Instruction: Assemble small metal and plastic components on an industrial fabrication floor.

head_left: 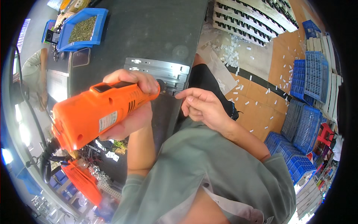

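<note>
My left hand (pixel 128 123) is wrapped round the body of an orange power screwdriver (pixel 87 112), whose dark nose points down toward several metal slide rails (pixel 160 69). The rails lie side by side near the dark table's edge. My right hand (pixel 205 106) is beside the screwdriver's nose, its index fingertip at the end of the closest rail. Its other fingers are curled in, with the thumb against the index finger. Whatever small thing they may hold is hidden. The screwdriver's tip is largely hidden, so contact with a rail cannot be made out.
A blue bin (pixel 100 26) of small metal parts stands on the dark table (pixel 149 30) beside a phone (pixel 81 57). A black cord (pixel 35 115) hangs from the screwdriver. Blue crates (pixel 315 74) stand at the right, and a white stack (pixel 250 18) farther off. White scraps litter the floor.
</note>
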{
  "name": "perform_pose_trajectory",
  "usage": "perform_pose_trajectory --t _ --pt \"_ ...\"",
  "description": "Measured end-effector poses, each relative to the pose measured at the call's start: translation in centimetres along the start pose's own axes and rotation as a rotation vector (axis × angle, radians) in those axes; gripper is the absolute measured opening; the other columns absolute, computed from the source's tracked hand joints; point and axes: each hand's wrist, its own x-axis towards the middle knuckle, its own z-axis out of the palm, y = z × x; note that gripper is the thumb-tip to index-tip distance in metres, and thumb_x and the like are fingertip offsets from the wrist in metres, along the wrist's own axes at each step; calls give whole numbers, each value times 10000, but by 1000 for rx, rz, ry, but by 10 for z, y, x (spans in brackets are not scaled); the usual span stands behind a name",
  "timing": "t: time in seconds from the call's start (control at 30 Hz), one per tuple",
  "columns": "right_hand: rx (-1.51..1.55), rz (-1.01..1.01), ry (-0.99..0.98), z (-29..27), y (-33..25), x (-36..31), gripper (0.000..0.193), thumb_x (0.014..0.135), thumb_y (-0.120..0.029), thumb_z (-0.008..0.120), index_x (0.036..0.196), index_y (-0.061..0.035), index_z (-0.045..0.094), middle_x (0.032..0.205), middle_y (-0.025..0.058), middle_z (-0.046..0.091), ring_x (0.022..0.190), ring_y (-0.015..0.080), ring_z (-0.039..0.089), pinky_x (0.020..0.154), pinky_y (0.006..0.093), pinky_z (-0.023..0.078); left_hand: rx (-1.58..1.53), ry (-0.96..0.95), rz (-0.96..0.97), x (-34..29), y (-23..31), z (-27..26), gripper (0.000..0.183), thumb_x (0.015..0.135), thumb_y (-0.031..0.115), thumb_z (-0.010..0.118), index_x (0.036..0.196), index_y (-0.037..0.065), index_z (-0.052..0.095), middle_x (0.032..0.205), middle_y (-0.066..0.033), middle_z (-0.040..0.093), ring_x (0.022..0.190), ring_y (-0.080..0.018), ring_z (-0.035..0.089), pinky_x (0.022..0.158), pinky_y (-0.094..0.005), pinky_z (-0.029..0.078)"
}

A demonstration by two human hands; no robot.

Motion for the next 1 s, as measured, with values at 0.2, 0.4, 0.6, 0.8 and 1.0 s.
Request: perform_pose_trajectory --t 0.2,0.4,0.6,0.8,1.0 --pt "-9 -42 -36 -4 0 3 184 1062 -150 498 1114 -11 606 867 116 658 526 18 309 483 197 270 -73 -56 -18 -1 -4 0 1146 620 931 626 1121 -97 542 810 -171 626 699 -273 650 619 -386 556" --pt "-152 -75 20 -1 -1 5 208 1057 -170 521 1070 1 639 866 146 671 521 15 323 480 196 273 -87 -83 -6 -1 3 4 1167 621 941 612 1156 -93 529 816 -170 625 690 -264 629 611 -375 541" --pt "-33 -25 74 -6 -1 4 274 1060 -206 511 1071 25 658 859 138 669 522 25 323 483 193 277 -90 -76 -41 -11 5 0 1199 647 962 551 1221 -89 478 871 -178 620 715 -271 617 632 -398 525" --pt "-79 20 79 7 -4 1 311 1065 -227 512 1111 35 674 861 127 667 530 23 322 488 196 285 -108 -73 3 -5 34 14 1147 689 947 527 1253 -50 467 856 -155 605 671 -260 600 602 -390 503" --pt "1 -19 -66 14 0 16 160 993 -101 650 1067 33 697 831 98 682 524 21 358 460 210 262 -72 -189 -12 2 57 27 949 830 864 472 1244 13 531 835 -71 598 608 -177 556 571 -325 447"
